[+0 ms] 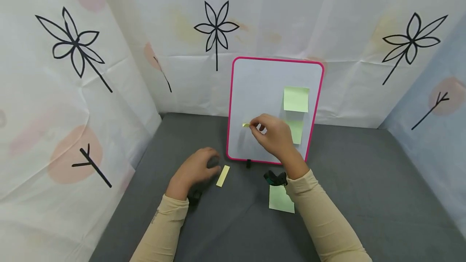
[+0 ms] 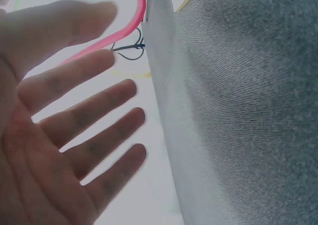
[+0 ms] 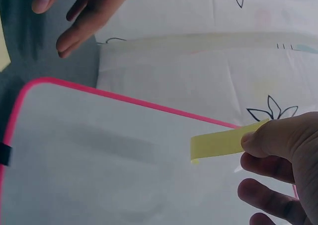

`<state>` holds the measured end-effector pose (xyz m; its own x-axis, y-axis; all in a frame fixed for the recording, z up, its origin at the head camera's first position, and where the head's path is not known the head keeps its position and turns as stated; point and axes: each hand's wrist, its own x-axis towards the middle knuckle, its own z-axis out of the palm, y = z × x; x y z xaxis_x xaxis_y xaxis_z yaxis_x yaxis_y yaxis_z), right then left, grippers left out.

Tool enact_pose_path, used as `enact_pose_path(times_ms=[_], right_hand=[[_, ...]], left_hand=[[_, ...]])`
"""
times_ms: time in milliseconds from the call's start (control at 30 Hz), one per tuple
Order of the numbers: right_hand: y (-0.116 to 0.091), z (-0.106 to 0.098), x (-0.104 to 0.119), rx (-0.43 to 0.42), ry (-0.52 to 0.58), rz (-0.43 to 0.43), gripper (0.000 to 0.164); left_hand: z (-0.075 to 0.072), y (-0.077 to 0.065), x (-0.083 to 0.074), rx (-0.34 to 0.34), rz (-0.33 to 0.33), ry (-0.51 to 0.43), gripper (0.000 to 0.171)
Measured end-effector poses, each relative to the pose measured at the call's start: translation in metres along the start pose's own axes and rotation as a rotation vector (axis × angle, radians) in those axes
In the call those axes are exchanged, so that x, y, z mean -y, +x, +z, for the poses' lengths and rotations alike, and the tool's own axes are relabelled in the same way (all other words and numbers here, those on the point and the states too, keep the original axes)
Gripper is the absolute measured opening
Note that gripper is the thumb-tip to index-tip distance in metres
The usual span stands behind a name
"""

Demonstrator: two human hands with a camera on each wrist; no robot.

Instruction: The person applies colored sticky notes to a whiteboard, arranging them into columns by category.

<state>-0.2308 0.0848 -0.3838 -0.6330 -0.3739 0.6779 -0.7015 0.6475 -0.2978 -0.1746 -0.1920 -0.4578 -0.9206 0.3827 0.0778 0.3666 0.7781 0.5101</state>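
Note:
Between thumb and forefinger, my right hand (image 1: 274, 134) pinches one end of a yellow sticky strip (image 3: 216, 145), whose free end sticks out over the whiteboard (image 1: 255, 88). The pink-framed board stands upright, leaning a little back. Two green sticky notes are on its right half: an upper one (image 1: 296, 99) and a lower one (image 1: 296, 132), partly hidden by my right hand. My left hand (image 1: 196, 168) hovers over the grey table with fingers spread and nothing in it, as the left wrist view shows. Just right of its fingers lies a second yellow strip (image 1: 223, 176).
A green sticky note (image 1: 281, 200) lies on the grey tabletop (image 1: 364, 189), partly under my right sleeve. A small black clip (image 1: 248, 163) sits at the board's bottom edge. White cloth with flower drawings (image 1: 182, 84) hangs behind and at both sides.

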Motion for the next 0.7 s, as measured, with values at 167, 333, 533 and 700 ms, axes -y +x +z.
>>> enact_pose_path(times_ms=[167,333,533,700], right_hand=[[0.015,-0.012,-0.005,-0.032,-0.013,-0.004,0.006],[0.027,-0.021,-0.010,-0.107,-0.013,-0.031,0.005],[0.037,-0.029,-0.016,-0.188,-0.043,-0.043,0.005],[0.048,-0.034,-0.020,-0.235,-0.058,-0.050,0.007]], left_hand=[[-0.003,0.002,-0.002,-0.102,0.053,0.008,0.040],[-0.005,0.003,-0.004,-0.204,0.093,0.012,0.040],[-0.007,0.001,-0.007,-0.271,0.114,0.010,0.040],[-0.010,0.001,-0.010,-0.298,0.131,0.005,0.041]])
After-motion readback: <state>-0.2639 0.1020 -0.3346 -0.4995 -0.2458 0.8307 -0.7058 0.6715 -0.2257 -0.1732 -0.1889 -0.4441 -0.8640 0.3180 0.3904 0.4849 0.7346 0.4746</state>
